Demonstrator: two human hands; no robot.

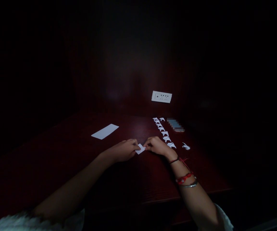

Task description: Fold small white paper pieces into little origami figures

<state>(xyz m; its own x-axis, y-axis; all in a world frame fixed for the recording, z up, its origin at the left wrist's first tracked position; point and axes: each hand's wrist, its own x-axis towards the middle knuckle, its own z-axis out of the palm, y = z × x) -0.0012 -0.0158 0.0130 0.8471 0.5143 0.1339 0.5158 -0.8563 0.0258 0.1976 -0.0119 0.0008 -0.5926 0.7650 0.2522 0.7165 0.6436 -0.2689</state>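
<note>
Evidently partway: left hand (127,149) and right hand (156,145) pinch small paper (140,149) at frame centre; folded row (161,129), centre right, looks finished; flat paper (105,131), centre left, unfolded.

No text, label, brand, number or sign could be read. The white wall socket (162,97) bore only small marks too tiny to decipher, the blue-grey oblong object (176,124) was pixelated, and no lettering could be made out on the small creased paper (140,149) or flat white sheet (105,132).
</note>
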